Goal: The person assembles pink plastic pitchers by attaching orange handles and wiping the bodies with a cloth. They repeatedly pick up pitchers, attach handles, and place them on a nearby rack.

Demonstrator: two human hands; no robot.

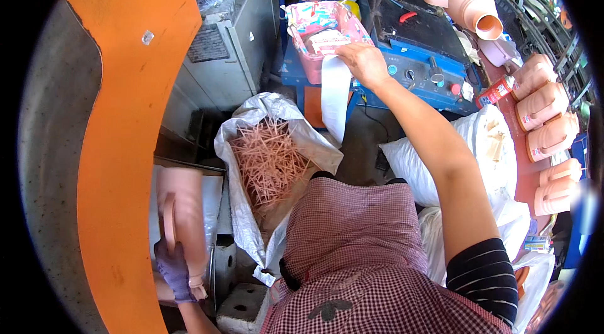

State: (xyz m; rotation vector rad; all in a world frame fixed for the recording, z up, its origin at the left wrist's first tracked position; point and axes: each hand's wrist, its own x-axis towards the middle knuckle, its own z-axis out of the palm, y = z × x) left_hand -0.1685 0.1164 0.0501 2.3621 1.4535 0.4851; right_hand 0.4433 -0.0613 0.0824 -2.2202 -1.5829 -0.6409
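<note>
My left hand (173,269), in a dark purple glove, is closed around the handle side of a pink plastic jug body (184,208). The jug stands out at the lower left, beside the orange panel, and looks slightly blurred. Part of another pink piece (165,290) shows under the hand. My right hand (365,65), bare, is stretched forward over a pink basket (308,60). Its fingers pinch the upper end of a white paper strip (335,98), which hangs down the basket's front. Inside the basket lie more printed papers (327,40).
An orange panel (126,145) rises on the left. A sack (251,208) of thin pink plastic scraps stands before me; a stuffed white sack (453,155) sits to the right. Pink jugs (544,107) line the right-hand bench near a red spray can (495,91). A blue machine (434,90) stands ahead.
</note>
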